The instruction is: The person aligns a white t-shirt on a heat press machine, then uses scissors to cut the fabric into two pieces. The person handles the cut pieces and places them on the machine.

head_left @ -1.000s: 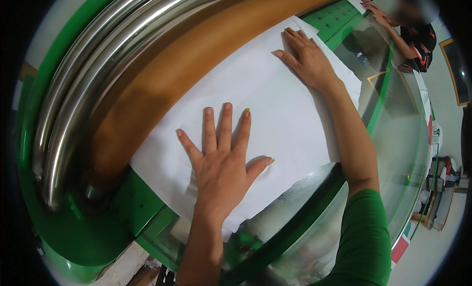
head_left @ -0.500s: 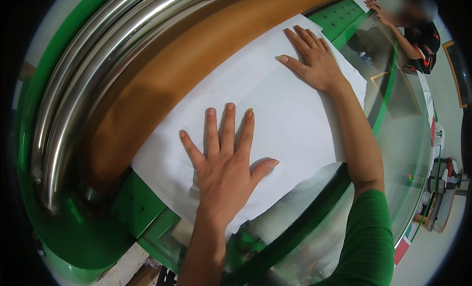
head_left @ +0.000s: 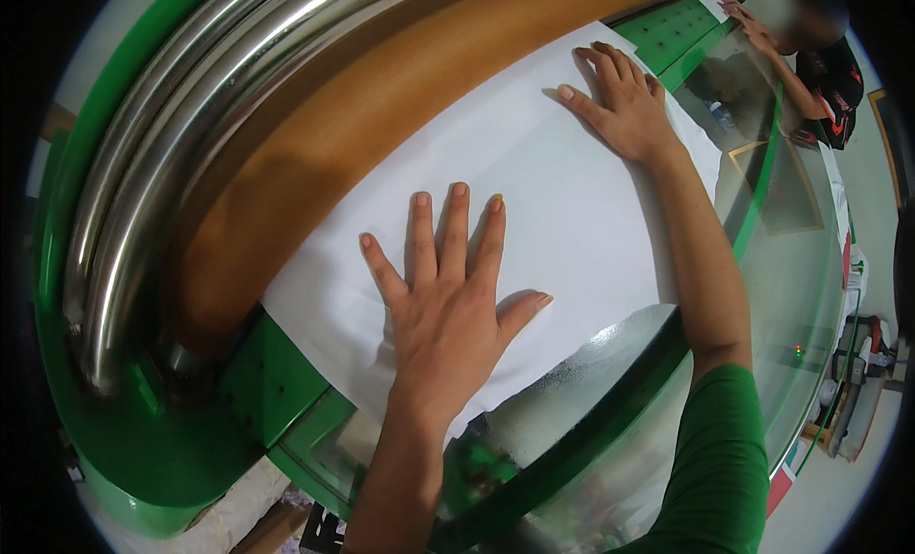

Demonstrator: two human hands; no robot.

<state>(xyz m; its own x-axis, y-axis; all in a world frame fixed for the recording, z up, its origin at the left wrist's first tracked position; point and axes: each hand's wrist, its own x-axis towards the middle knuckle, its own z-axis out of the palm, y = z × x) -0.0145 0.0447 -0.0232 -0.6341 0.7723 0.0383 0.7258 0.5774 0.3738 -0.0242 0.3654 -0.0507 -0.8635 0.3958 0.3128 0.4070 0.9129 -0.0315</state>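
A white cloth-like sheet (head_left: 562, 230) with a loosely rumpled border lies over the front of a green machine, its far edge against a long brown roller (head_left: 315, 163). My left hand (head_left: 443, 321) rests on its near left part, palm down, fingers spread wide. Farther off to the right, my right hand (head_left: 634, 116) is on the sheet near its far right corner. Those fingers are apart and a little bent, with the thumb stretched out. Neither hand grips anything. Under the right forearm, part of the sheet's right side is hidden.
Shiny metal tubes (head_left: 181, 144) run behind the brown roller. Green perforated panel (head_left: 257, 382) shows at the left end. A clear, glossy surface (head_left: 596, 349) borders the sheet's near side. A co-worker (head_left: 827, 87) at the far right reaches toward another white piece (head_left: 708, 1).
The whole view has shifted slightly. My right fingers have bent a little more and look raised at the knuckles. My left hand stays flat and spread on the sheet.
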